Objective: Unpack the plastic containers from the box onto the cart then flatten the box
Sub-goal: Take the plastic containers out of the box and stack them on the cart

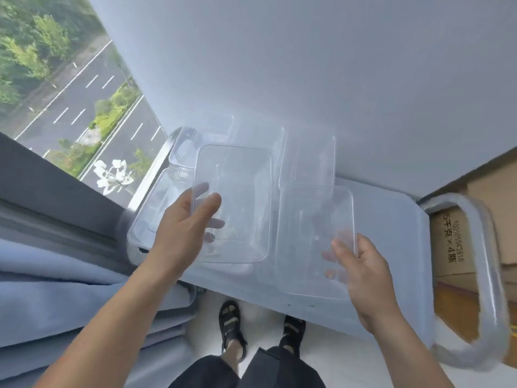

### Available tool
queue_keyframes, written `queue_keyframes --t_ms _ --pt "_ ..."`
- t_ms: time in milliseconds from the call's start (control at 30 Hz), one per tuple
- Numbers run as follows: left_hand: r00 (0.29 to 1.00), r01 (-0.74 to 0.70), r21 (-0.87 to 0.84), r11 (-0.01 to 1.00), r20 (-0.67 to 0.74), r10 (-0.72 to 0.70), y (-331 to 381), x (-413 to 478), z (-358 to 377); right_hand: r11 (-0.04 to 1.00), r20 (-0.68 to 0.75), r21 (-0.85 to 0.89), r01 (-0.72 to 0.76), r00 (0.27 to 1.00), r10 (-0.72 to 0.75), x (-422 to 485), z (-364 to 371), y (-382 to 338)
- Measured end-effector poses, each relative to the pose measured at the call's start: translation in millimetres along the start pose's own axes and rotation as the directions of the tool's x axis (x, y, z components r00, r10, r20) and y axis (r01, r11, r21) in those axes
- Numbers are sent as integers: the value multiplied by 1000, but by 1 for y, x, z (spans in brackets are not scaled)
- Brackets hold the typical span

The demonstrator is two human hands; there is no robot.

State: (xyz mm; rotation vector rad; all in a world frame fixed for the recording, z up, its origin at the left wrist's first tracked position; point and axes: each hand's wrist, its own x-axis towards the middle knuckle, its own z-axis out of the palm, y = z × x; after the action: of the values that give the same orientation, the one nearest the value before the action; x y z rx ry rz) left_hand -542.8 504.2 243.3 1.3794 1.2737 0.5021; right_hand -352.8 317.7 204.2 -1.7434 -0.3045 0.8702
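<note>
My left hand (186,222) grips the near left edge of a clear plastic container (237,203), thumb on top and fingers showing through underneath. My right hand (361,273) holds the near right corner of a second clear container (313,236). Both are held just over the pale blue cart deck (386,219). More clear containers lie on the deck: one at the left edge (152,211), others at the back (307,161). A brown cardboard box (458,242) with printed characters stands to the right, beyond the cart handle.
The wrapped grey cart handle (486,264) loops at the right. A white wall (307,65) rises behind the cart. A window with a dark sill (56,175) and blue-grey curtain folds (70,289) are at the left. My sandalled feet (232,326) stand below.
</note>
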Motion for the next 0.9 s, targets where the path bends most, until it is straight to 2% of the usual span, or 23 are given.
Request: queue_keyframes --t_ms 233,600,900 --pt "995 -12 30 999 102 9 -3 27 -8 996 -135 -18 -93 987 90 1 23 41" --pt "986 -11 69 998 166 -1 -9 27 -3 949 -109 -290 -127 989 98 33 49 71" --pt "985 -34 65 997 168 22 -4 23 -1 929 -96 -341 -143 989 117 36 48 75"
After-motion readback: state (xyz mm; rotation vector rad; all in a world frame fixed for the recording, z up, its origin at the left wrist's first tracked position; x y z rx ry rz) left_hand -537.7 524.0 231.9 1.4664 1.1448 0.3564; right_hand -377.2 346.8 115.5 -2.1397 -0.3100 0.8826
